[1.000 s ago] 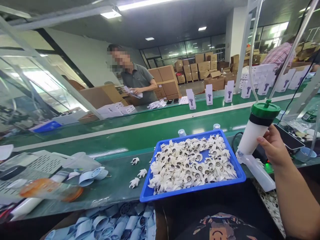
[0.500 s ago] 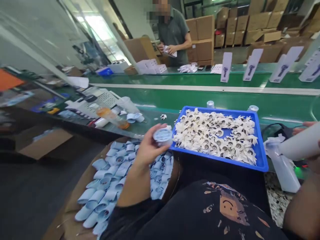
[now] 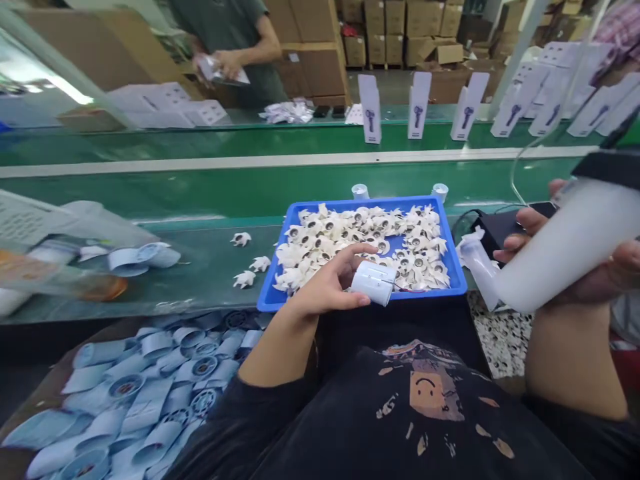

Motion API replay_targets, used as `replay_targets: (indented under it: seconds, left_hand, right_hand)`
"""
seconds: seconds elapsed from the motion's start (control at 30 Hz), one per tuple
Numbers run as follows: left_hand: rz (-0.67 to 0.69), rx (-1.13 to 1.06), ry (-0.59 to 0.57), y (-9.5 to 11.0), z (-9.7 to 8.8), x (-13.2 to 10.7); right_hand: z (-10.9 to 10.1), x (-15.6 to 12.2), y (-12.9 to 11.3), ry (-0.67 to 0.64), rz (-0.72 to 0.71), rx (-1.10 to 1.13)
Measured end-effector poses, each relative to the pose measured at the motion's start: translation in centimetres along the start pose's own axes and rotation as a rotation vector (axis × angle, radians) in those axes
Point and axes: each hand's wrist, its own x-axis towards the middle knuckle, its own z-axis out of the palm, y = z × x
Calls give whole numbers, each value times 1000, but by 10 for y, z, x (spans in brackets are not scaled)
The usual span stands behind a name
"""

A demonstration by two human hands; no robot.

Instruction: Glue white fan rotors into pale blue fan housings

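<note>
Head view: closest in, a heap of pale blue cylindrical sleeves [image 3: 150, 393] lies by the person's lap, many of them waiting. The left hand [image 3: 320, 287] curls around a small white cylinder [image 3: 373, 282] over a blue plastic tray [image 3: 365, 203], which is heaped with white finned parts [image 3: 350, 233]. The right hand [image 3: 525, 233] grips a large white plastic tube [image 3: 565, 247]. Beyond the green conveyor belt [image 3: 250, 193] stand white cards [image 3: 370, 110] printed with a dark device icon, no writing legible, then a co-worker [image 3: 230, 47] and stacked cartons [image 3: 395, 27].

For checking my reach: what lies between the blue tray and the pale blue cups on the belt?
Three small white pieces on the green belt, in the head view.
</note>
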Motion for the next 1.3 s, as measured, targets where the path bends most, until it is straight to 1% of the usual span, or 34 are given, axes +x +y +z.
replay_targets:
  seconds: [0.07, 0.1, 0.13, 0.2, 0.27, 0.3, 0.37, 0.47, 0.53, 0.6, 0.67, 0.73, 0.8, 0.9, 1.0, 1.1, 1.3]
  left_hand:
    - [4, -29, -50, 1, 13, 8]
    - [22, -11, -52, 2, 21, 12]
    - [49, 38, -33, 3, 30, 14]
    - [126, 227, 49, 6, 47, 16]
    - [204, 431, 131, 12, 61, 18]
    - [229, 499, 147, 16, 66, 19]
    - [260, 550, 149, 22, 73, 20]
    - [299, 573, 199, 24, 77, 21]
    - [325, 603, 242, 24, 78, 21]
    - [312, 614, 246, 24, 80, 20]
    - [254, 606, 201, 27, 81, 18]
    - [210, 606, 145, 32, 83, 17]
    - [228, 606, 109, 39, 84, 17]
    - [270, 593, 85, 45, 87, 17]
    - [245, 598, 53, 47, 90, 17]
    - [214, 596, 50, 46, 91, 18]
    - [223, 591, 51, 44, 91, 18]
  right_hand:
    - [12, -5, -13, -128, 76, 260]
    - [19, -7, -18, -227, 103, 386]
    - [27, -8, -22, -315, 95, 441]
    - [45, -10, -26, -465, 9, 498]
    - [63, -11, -25, -518, -102, 503]
    - [71, -12, -23, -505, -147, 493]
    - [84, -15, -21, -448, -185, 444]
    - [92, -19, -20, -375, -148, 384]
    - [90, -18, -18, -352, -123, 385]
    - [86, -16, -13, -337, -122, 400]
    - [82, -13, -6, -348, -155, 414]
    - [77, -12, 0, -382, -192, 376]
    - [72, -13, 2, -411, -214, 293]
    - [67, -16, 1, -420, -218, 201]
    - [63, -18, -1, -431, -192, 149]
    - [61, -17, 0, -443, -150, 105]
    - [63, -19, 2, -410, -150, 186]
